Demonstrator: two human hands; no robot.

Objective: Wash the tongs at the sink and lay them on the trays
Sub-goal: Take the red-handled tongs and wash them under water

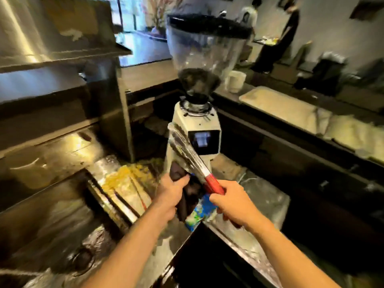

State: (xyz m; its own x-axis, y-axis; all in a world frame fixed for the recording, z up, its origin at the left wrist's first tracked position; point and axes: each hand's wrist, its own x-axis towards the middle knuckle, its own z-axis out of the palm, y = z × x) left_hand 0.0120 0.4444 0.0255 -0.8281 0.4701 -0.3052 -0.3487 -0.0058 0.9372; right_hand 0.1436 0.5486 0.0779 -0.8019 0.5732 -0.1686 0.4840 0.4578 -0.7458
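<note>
With the right hand gripping the red handle of the tongs, held above the desk right of the sink, the left hand clutching the dark cloth should wipe steadily toward the tips.

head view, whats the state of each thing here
tongs: closed, held up by the red handle
right hand: gripping the tongs' handle
left hand: gripping a dark cloth
grinder hopper: lid on, few beans at the bottom
sink: wet
</note>
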